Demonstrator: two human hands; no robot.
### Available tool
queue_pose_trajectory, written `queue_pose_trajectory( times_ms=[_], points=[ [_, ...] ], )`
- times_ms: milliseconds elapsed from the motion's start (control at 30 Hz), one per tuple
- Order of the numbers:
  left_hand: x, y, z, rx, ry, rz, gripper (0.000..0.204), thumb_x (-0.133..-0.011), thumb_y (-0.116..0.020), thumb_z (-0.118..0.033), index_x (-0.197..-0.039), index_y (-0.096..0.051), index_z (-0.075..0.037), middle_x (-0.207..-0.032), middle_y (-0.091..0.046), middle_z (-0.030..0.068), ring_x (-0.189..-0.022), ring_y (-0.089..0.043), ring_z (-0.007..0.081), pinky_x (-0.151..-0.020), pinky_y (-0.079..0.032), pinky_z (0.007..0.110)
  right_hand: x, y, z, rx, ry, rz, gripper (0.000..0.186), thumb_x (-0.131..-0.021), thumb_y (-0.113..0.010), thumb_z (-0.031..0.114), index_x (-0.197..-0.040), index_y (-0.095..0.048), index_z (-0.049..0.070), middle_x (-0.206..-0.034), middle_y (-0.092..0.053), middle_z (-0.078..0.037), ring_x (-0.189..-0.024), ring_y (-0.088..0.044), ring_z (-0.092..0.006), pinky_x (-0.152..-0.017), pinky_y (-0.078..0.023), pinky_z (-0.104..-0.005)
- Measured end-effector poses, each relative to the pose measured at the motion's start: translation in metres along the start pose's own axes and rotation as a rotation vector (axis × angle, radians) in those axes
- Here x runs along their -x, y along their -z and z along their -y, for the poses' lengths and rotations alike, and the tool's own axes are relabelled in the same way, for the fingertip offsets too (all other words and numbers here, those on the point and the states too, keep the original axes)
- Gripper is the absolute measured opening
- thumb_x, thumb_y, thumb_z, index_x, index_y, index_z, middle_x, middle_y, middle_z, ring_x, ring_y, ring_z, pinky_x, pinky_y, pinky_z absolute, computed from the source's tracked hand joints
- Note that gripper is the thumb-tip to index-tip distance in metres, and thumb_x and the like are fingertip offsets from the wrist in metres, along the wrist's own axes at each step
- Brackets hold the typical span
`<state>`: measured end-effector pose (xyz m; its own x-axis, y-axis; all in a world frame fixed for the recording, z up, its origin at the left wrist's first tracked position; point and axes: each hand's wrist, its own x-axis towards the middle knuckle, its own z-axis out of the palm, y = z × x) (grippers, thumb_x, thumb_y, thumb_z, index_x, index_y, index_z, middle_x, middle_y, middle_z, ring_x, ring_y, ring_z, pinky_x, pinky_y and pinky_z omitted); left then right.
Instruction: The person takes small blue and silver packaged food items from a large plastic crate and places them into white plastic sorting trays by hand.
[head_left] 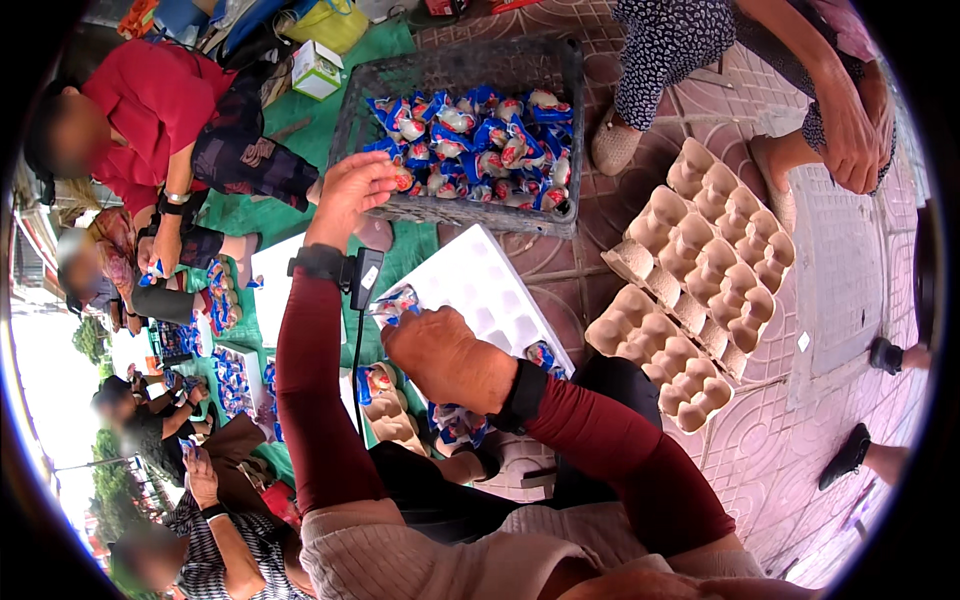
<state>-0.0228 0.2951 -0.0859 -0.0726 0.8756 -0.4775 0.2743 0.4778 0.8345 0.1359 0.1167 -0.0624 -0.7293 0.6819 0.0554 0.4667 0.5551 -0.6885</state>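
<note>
Over the near left corner of a black plastic crate [455, 212] reaches my left hand [350, 198], its fingers stretched out beside the packets. Inside the crate lie many round, egg-like items in blue, white and red wrappers [455, 118]. My right hand [440, 352] is closed, with a wrapped egg-like packet [397, 303] showing at its fingers. Beneath that hand is a white foam tray [490, 285] with rounded hollows. One wrapped packet [541, 355] sits at the tray's near right corner. More packets [458, 424] show below my right hand, partly covered by it.
Brown moulded-pulp egg trays [690, 270] lie on the tiled floor at right. Another pulp tray [388, 410] holds wrapped packets near my knees. A seated person in patterned trousers [675, 60] is at the far right. Several people sit along a green mat [395, 262] on the left.
</note>
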Motion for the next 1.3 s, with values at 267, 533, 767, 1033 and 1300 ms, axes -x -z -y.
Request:
queue_pose_trajectory(
  times_ms=[267,533,767,1033,1300],
  points=[
    [-0.095,-0.025,-0.018,-0.154,0.082,0.080,0.027,-0.075,-0.063,-0.018,-0.099,-0.056,-0.006,-0.090,-0.060,0.0092,-0.077,-0.059,0.0190,-0.069,-0.048,0.032,-0.021,0.000,-0.024,-0.033,-0.054,0.110,0.035,-0.056,-0.066,0.006,-0.089,-0.053,0.001,-0.081,-0.060,-0.014,-0.076,-0.061,-0.0254,-0.064,-0.046,-0.0345],
    [-0.167,-0.060,0.018,-0.732,0.261,0.157,0.027,-0.070,-0.065,-0.017,-0.091,-0.057,-0.002,-0.089,-0.059,0.0115,-0.078,-0.059,0.0197,-0.067,-0.050,0.032,-0.034,-0.005,-0.049,-0.044,-0.086,0.136,0.031,-0.054,-0.067,0.010,-0.083,-0.059,0.003,-0.081,-0.059,-0.013,-0.073,-0.060,-0.0236,-0.061,-0.046,-0.0329],
    [-0.189,-0.075,0.037,-1.464,0.395,0.446,0.026,-0.071,-0.065,-0.022,-0.086,-0.061,-0.002,-0.074,-0.062,0.0082,-0.059,-0.057,0.0157,-0.050,-0.046,0.030,-0.047,-0.022,-0.067,0.020,-0.119,0.078,0.032,-0.053,-0.070,0.024,-0.079,-0.061,0.008,-0.078,-0.061,-0.005,-0.074,-0.059,-0.0163,-0.057,-0.043,-0.0301],
    [-0.193,-0.081,0.042,-1.429,0.465,0.431,0.037,-0.068,-0.069,-0.035,-0.085,-0.062,-0.004,-0.072,-0.061,0.0095,-0.059,-0.057,0.0154,-0.051,-0.045,0.028,-0.053,-0.025,-0.073,-0.014,-0.111,0.110,0.025,-0.059,-0.065,0.019,-0.080,-0.061,0.007,-0.077,-0.060,-0.006,-0.074,-0.059,-0.0169,-0.057,-0.042,-0.0313],
    [-0.203,-0.078,0.066,-1.220,0.632,0.497,0.035,-0.064,-0.070,-0.027,-0.091,-0.060,-0.007,-0.094,-0.059,0.0103,-0.070,-0.057,0.0168,-0.058,-0.047,0.029,-0.055,-0.022,-0.065,-0.045,-0.094,0.125,0.025,-0.059,-0.064,0.019,-0.080,-0.062,0.007,-0.084,-0.061,-0.008,-0.081,-0.059,-0.0182,-0.065,-0.043,-0.0336]
  ],
)
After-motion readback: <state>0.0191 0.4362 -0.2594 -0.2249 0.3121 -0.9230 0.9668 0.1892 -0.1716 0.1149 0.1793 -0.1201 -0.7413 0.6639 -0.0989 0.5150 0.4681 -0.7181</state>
